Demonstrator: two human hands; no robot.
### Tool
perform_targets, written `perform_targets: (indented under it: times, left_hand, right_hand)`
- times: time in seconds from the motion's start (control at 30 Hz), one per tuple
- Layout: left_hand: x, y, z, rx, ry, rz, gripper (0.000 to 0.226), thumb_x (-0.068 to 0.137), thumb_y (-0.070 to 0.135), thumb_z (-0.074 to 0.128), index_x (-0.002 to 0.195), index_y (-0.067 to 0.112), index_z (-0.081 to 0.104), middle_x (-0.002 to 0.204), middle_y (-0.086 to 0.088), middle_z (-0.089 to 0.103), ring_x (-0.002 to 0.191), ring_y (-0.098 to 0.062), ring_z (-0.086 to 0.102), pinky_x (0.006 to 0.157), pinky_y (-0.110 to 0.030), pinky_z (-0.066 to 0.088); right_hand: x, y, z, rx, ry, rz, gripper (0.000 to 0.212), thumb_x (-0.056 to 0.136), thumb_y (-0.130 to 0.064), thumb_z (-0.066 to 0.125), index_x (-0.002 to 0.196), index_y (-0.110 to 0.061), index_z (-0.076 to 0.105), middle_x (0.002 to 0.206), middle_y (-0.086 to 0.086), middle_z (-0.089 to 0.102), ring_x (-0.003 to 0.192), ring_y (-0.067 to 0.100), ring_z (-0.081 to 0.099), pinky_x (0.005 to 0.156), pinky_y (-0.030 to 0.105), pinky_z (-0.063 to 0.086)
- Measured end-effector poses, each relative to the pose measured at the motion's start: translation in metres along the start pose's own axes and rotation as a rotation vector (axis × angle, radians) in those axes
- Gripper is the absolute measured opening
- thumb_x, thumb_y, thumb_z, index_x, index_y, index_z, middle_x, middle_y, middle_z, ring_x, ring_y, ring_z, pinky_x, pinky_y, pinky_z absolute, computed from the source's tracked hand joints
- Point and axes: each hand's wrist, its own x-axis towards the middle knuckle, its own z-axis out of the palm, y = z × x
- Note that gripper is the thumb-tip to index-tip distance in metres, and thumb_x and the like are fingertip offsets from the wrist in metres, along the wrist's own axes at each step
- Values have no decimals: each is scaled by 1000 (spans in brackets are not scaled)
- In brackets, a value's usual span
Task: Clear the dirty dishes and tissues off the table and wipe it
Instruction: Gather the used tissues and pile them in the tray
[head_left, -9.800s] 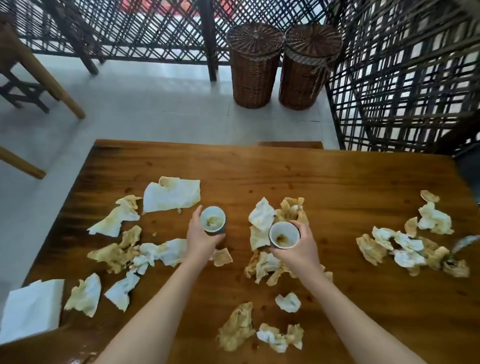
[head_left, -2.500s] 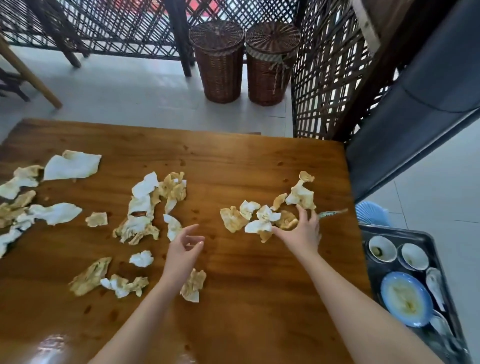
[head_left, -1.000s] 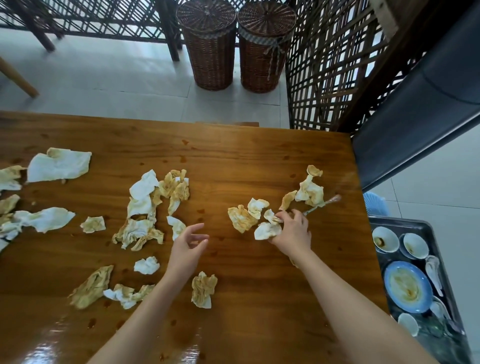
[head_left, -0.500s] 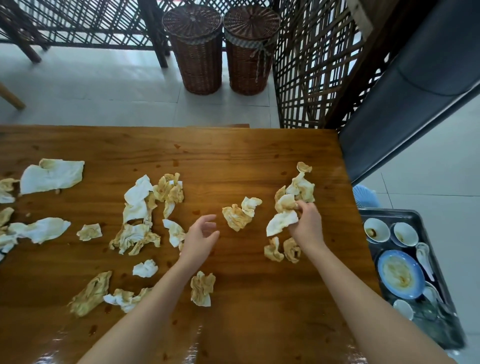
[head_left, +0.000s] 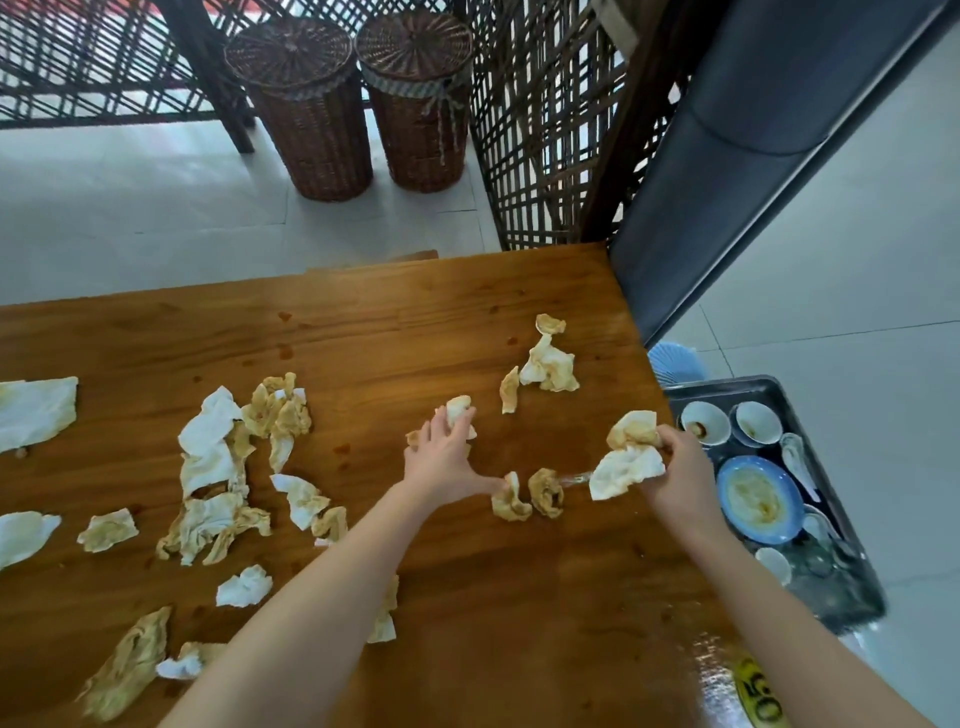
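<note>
My right hand (head_left: 680, 470) grips a bunch of stained tissues (head_left: 628, 457) near the table's right edge. My left hand (head_left: 441, 457) lies over a crumpled tissue (head_left: 460, 410) at the table's middle, fingers curled on it. Two soiled tissues (head_left: 527, 496) lie between my hands, and something thin and shiny (head_left: 574, 477) lies beside them. More tissues (head_left: 548, 364) sit further back, and several are scattered at the left (head_left: 228, 457). The wooden table (head_left: 441, 597) shows wet stains.
A dark tray (head_left: 852, 592) on the floor right of the table holds a blue plate (head_left: 756, 499), small white bowls (head_left: 704, 422) and spoons. Two wicker baskets (head_left: 306, 104) stand behind the table by a lattice screen (head_left: 540, 130). A yellow number tag (head_left: 758, 696) is at the near edge.
My right hand has lifted its bunch of tissues and carried it right toward the table edge. My left hand has reached forward onto a tissue at the middle. The view shifted right.
</note>
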Motion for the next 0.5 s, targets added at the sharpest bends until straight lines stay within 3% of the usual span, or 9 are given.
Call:
perform_targets:
  times: [0.13, 0.27, 0.37, 0.5]
  left_hand:
    - [-6, 22, 25, 23, -11, 22, 126, 52, 81, 67, 145, 44, -10, 160, 0, -12, 147, -31, -8, 113, -60, 7]
    - [-13, 52, 44, 49, -27, 66, 127, 51, 86, 62, 144, 46, -15, 158, 1, -21, 145, -30, -19, 110, -64, -2]
    - [-16, 68, 53, 57, -2, 54, 110, 63, 80, 61, 146, 46, -3, 159, -1, -19, 145, -32, -20, 110, -65, -3]
    - [-22, 69, 55, 79, 99, 82, 68, 84, 47, 66, 141, 38, 30, 158, -6, 6, 145, -33, 5, 110, -61, 18]
  right_hand:
    - [-13, 9, -3, -1, 11, 25, 19, 82, -14, 70, 97, -6, 63, 94, 11, 57, 89, 24, 53, 76, 37, 45]
    - [-19, 13, -3, 20, 8, 59, 24, 82, -18, 71, 103, -9, 61, 97, 7, 55, 91, 19, 52, 75, 28, 41]
    - [-22, 18, -7, 34, 44, 55, 20, 81, -16, 71, 98, -11, 63, 92, 5, 56, 85, 17, 52, 70, 28, 38]
    - [-27, 30, -15, 20, 77, 86, 16, 80, -13, 69, 94, -14, 63, 88, 6, 55, 81, 19, 53, 68, 30, 38]
